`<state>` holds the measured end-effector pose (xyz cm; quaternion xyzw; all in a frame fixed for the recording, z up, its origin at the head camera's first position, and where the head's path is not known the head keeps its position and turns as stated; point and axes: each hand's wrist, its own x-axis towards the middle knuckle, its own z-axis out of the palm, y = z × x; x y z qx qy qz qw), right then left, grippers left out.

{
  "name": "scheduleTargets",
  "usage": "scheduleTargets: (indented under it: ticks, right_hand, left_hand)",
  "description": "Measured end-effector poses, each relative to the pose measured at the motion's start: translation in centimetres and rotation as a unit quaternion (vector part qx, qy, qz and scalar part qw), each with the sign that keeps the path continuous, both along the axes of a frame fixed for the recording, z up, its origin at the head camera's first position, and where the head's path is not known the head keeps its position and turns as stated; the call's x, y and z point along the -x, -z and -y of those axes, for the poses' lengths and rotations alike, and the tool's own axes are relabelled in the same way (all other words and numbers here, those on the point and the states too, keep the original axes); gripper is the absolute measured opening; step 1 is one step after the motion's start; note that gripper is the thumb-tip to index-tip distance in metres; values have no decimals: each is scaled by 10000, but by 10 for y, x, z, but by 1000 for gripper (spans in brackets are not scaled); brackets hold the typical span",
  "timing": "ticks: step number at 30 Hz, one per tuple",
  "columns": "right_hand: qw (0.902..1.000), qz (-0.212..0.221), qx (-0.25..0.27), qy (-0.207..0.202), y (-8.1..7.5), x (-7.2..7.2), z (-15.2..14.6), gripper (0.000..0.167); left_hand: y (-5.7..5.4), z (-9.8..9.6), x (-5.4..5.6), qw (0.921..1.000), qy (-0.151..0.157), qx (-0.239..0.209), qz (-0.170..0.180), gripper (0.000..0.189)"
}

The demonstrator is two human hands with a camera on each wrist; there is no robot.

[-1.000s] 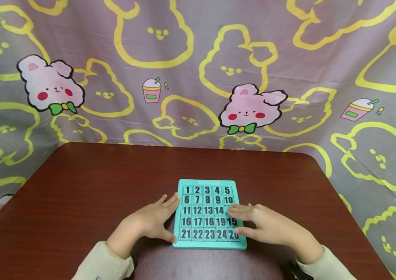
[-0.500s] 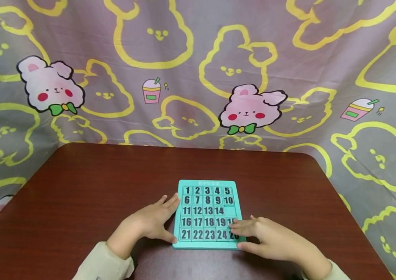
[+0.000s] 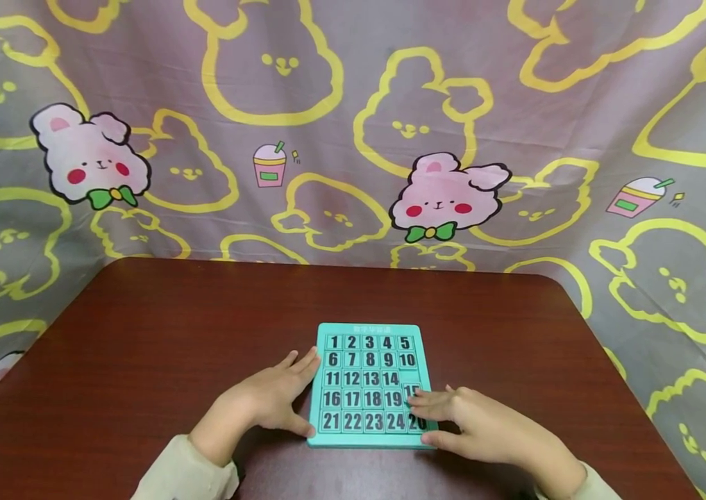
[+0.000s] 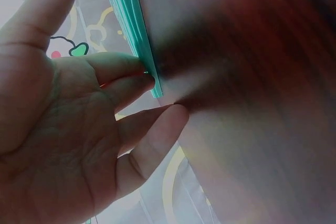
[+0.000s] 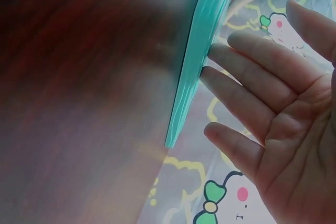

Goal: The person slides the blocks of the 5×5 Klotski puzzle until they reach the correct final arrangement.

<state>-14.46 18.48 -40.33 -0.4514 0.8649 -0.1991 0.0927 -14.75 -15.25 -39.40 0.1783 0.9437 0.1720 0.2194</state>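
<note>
A turquoise number slide puzzle [image 3: 373, 440] lies flat on the table, its numbered tiles running in order from 1 at the top left. Under the 10 tile [image 3: 407, 360] is a gap in the right column. The 15 tile [image 3: 412, 389] sits slightly above its row, partly in that gap. My right hand [image 3: 480, 423] reaches in from the right, fingers extended, fingertips on the 15 tile and thumb at the bottom right corner. It partly covers the 20 tile [image 3: 416, 422]. My left hand [image 3: 268, 399] rests along the left edge, fingertips against the frame, thumb at the lower corner.
The dark reddish-brown table [image 3: 203, 312] has rounded far corners. Behind it and along both sides hangs a grey-pink curtain [image 3: 328, 139] with yellow outlined animals, rabbit faces and drink cups.
My right hand has moved down the puzzle's right column, from the gap to the lower tiles. Since then the 15 tile has slid slightly up. My left hand stays in place.
</note>
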Motion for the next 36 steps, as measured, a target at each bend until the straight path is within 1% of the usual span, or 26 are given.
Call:
scheduleTargets:
  ticks: [5,8,13,18,23,29,36]
  right_hand:
    - [10000,36,31,-16,0,7,2,45]
    - [10000,38,9,1,-1,12,2,46]
    - [9998,170,-24,76,-2,20,3,46]
    - [9998,178,-53,107,-2,22,5,44]
    - [10000,-34,-41,40,-1,14,3,47]
    - [9987,-506,56,-55,-2,1,-1,43]
    - [9968,-769,36,-191,-4,-13,-2,40]
  left_hand:
    - [1,1,0,10000,20,14,-9,108]
    - [-1,1,0,10000,27,47,-29,108]
    - [-4,0,0,10000,23,41,-17,108]
    - [-4,-1,0,10000,17,47,11,108]
    - [-3,-1,-1,10000,22,33,26,108]
    - [-2,0,0,10000,5,43,20,107]
    - [-1,-1,0,10000,11,32,-9,107]
